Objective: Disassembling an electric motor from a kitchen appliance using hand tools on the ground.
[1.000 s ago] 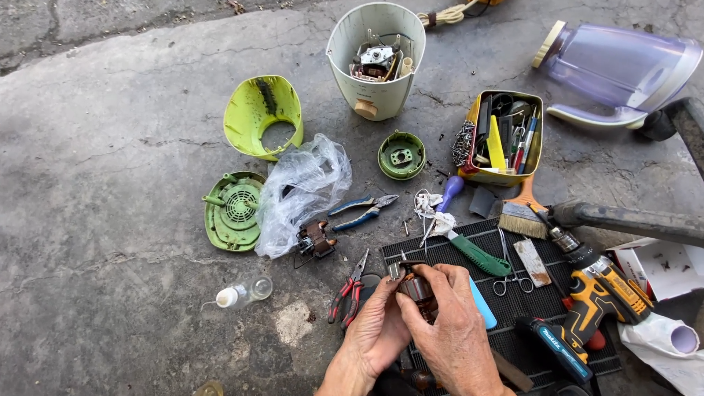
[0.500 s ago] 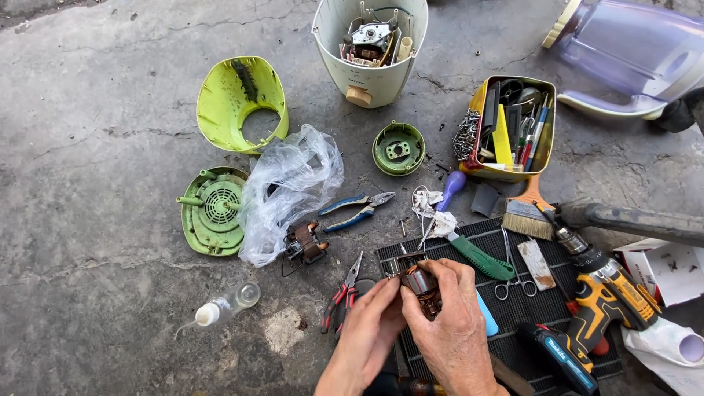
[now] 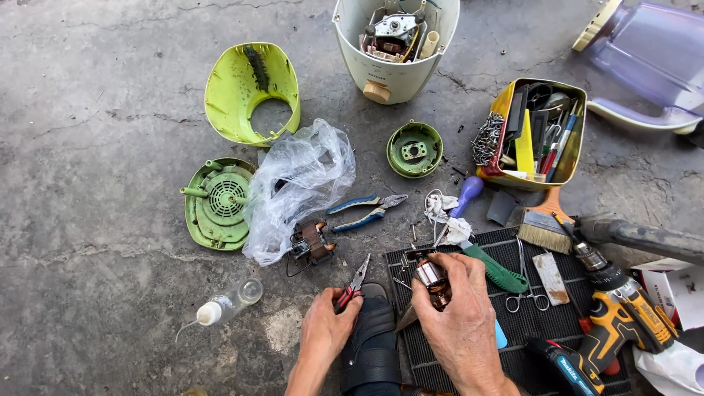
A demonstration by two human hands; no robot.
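1. The right hand (image 3: 460,323) is low in the frame, a little right of the middle. Its fingers are curled tight around a small motor rotor (image 3: 431,277) with copper windings, and it holds this part over the black ribbed mat (image 3: 543,323).
2. The left hand (image 3: 326,328) is at the bottom centre. Its fingers are closed on the red handles of the small needle-nose pliers (image 3: 353,284), and the tip of the pliers points up and to the right.
3. Between the two hands lies a black sandal (image 3: 371,345), touching the left edge of the mat.
4. Just above the left hand sits a motor stator (image 3: 312,242) with brown coil, at the lower edge of a crumpled clear plastic bag (image 3: 297,183). Right of it are blue-handled pliers (image 3: 363,211).
5. In the left part of the frame are a round green fan cover (image 3: 218,202) and, above it, a lime green housing shell (image 3: 249,92). A small clear bottle (image 3: 224,303) with a white cap lies at the lower left.
6. At the top centre stands a cream appliance body (image 3: 392,44), open, with a motor inside. Below it is a small round green cap (image 3: 414,149).
7. At the right is a yellow tin (image 3: 534,132) full of tools, a paint brush (image 3: 546,224), a green-handled screwdriver (image 3: 495,270) and scissors (image 3: 524,282). A yellow cordless drill (image 3: 623,315) lies at the lower right; what is beneath it I cannot see well.
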